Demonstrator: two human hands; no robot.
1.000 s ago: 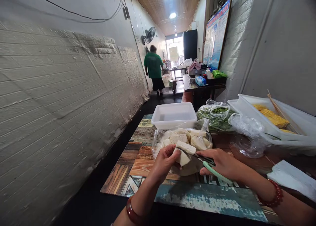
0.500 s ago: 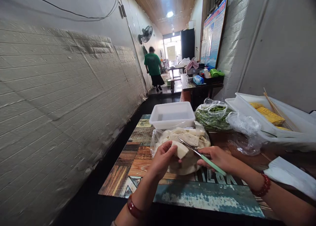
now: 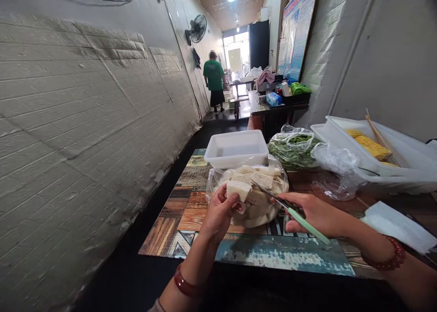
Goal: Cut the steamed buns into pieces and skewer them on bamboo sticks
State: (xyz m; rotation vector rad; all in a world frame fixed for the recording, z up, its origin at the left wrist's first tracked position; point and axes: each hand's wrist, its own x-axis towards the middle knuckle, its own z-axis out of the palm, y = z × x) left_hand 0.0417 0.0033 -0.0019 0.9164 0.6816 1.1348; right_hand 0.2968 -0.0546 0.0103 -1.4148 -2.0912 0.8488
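My left hand (image 3: 218, 209) pinches a thick, pale white slice (image 3: 238, 189) of some food whose kind I cannot make out. A small curled pale piece (image 3: 241, 207) shows by its fingertips. In my right hand (image 3: 309, 212) is a knife (image 3: 309, 225) with a pale green handle and a slim metal blade. The blade points left, its tip just right of the slice, apart from it. Under both hands lies a clear plastic bag (image 3: 213, 180) opened around a heap of similar pale slices (image 3: 261, 180).
Behind the bag stands a white plastic tub (image 3: 235, 159). To its right are bagged green leaves (image 3: 293, 150), crumpled plastic (image 3: 336, 166), and white bins (image 3: 416, 162) with corn (image 3: 373, 147) and sticks. White paper (image 3: 398, 225) lies right. A person in green (image 3: 214, 78) stands far back.
The held slice has tilted upward in my left hand, and the knife has drawn slightly right of it. My view has dipped. The person at the back has moved farther off.
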